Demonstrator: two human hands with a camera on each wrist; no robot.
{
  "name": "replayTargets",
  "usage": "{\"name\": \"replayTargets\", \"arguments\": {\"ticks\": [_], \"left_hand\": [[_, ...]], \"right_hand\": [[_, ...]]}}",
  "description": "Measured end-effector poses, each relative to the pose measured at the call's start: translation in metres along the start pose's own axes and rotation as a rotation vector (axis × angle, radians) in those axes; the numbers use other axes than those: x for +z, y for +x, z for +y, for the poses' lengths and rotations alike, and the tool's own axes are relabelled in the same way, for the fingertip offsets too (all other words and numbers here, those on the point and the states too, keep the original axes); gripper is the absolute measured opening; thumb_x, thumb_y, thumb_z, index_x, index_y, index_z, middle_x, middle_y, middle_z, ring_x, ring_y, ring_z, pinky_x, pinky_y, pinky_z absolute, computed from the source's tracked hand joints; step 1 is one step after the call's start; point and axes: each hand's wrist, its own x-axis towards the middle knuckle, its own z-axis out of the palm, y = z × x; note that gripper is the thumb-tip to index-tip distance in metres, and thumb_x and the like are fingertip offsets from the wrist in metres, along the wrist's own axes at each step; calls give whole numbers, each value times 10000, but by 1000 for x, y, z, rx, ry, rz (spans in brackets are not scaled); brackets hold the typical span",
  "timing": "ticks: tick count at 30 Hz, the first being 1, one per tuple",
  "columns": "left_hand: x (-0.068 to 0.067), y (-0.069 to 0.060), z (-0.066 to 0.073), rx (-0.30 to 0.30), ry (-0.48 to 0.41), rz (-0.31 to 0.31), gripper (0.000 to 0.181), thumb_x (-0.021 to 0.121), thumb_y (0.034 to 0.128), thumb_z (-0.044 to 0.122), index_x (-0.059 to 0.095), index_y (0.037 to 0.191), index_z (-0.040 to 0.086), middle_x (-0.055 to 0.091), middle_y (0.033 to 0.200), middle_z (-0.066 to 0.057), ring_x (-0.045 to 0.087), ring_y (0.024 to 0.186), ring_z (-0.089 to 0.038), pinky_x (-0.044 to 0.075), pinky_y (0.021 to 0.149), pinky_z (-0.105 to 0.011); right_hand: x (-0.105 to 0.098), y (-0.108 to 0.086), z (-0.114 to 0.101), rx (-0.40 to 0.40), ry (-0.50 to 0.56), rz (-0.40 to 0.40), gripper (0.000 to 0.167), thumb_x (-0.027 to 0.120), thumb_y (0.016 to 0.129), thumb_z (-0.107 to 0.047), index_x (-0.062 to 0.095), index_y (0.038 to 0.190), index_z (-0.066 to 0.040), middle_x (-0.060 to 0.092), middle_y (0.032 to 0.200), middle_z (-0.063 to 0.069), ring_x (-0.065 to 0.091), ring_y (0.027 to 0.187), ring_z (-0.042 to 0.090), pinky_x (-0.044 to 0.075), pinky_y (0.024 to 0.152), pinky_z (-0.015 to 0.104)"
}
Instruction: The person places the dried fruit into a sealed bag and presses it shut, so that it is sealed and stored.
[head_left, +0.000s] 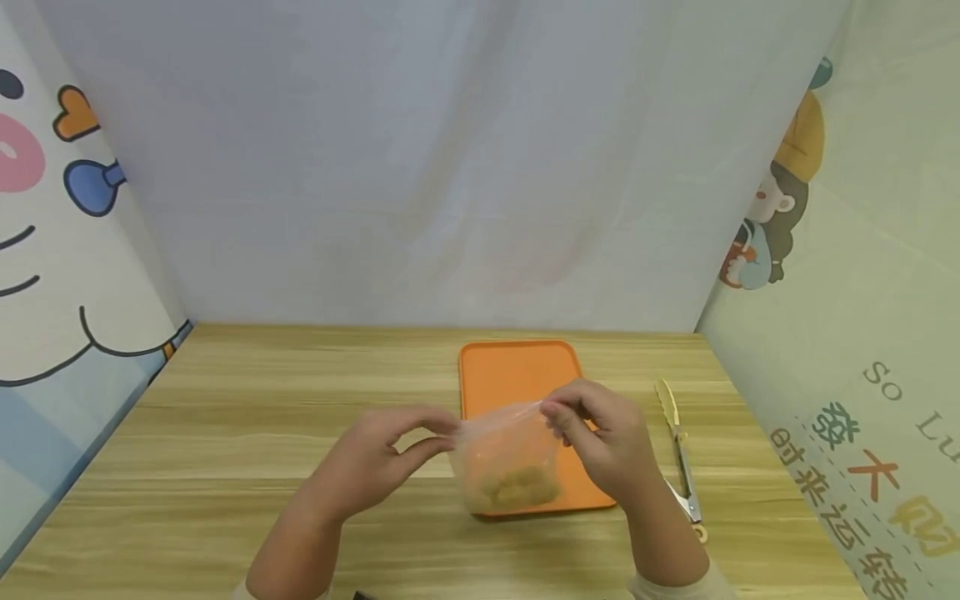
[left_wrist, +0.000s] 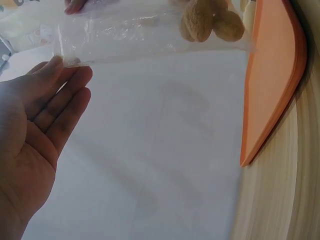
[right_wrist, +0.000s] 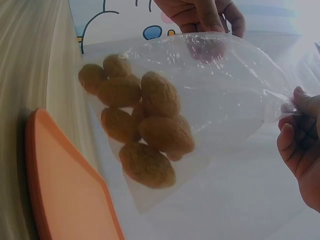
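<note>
A clear plastic bag (head_left: pixel 487 450) hangs upright over the orange tray (head_left: pixel 517 375), held up by its top edge. Brown, wrinkled oval pieces (right_wrist: pixel 160 135), several of them, lie gathered in the bottom of the bag; their exact kind I cannot tell. My left hand (head_left: pixel 375 458) pinches the left top corner between thumb and fingers. At the opposite top corner, my right hand (head_left: pixel 603 429) grips the plastic between thumb and curled fingers. In the right wrist view the film bunches at the right hand's fingertips. Whether the bag's mouth is sealed cannot be made out.
Tongs (head_left: pixel 682 458) with yellowish tips lie to the right of the tray, partly behind the right forearm. The wood-grain table (head_left: pixel 300 367) ends at a pale cloth backdrop (head_left: pixel 375 167). Printed cloths stand at both sides. A small dark object (head_left: pixel 363 596) shows at the near edge.
</note>
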Motion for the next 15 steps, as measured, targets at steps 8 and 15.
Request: {"name": "replayTargets", "arguments": {"ticks": [8,15], "left_hand": [[-2,-2,3,-214,-277,178,341,703,837,-77,674,1156,38,753,1013,-58,722,881,-120,572,733,-271],[-4,1,8,-329,-449,332,238,681,850,-97,611,1077,-95,752,936,76,716,817,-133,573,715,-274]], "right_hand": [[1,-1,1,68,25,-31,34,668,897,4,647,895,-24,638,741,46,600,630,104,499,546,193],[4,-1,4,150,11,-127,140,652,887,62,648,974,-49,666,782,31,638,683,134,530,581,228]]}}
